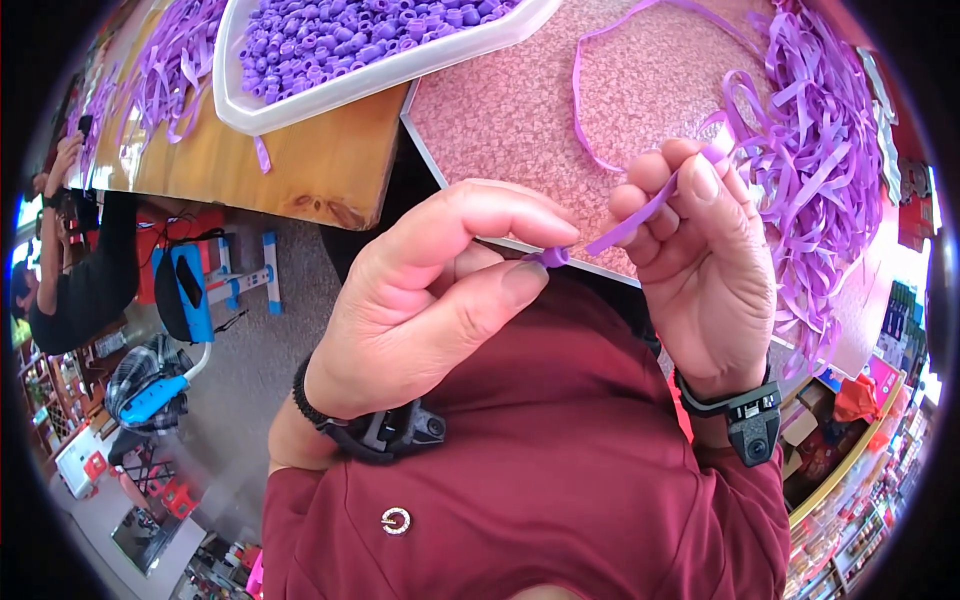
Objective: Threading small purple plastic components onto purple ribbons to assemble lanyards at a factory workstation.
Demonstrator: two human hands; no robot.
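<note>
My left hand (pixel 420 300) pinches a small purple plastic bead (pixel 555 257) between thumb and index finger. Much of the bead is covered by those fingertips. My right hand (pixel 705 235) holds a flat purple ribbon (pixel 638 219) between thumb and fingers. Its short end points down-left toward the bead, with a small gap showing between them. A longer purple strand (pixel 577 90) curves over the table above my right hand. Both hands are raised in front of my body at the table's near edge.
A translucent white bin (pixel 395 75) full of purple beads (pixel 350 40) stands on a wooden table (pixel 300 160). Tangled purple ribbons (pixel 825 170) lie on the pink-patterned table (pixel 500 120) at right, more (pixel 175 55) at far left. Another person (pixel 90 270) is at the left.
</note>
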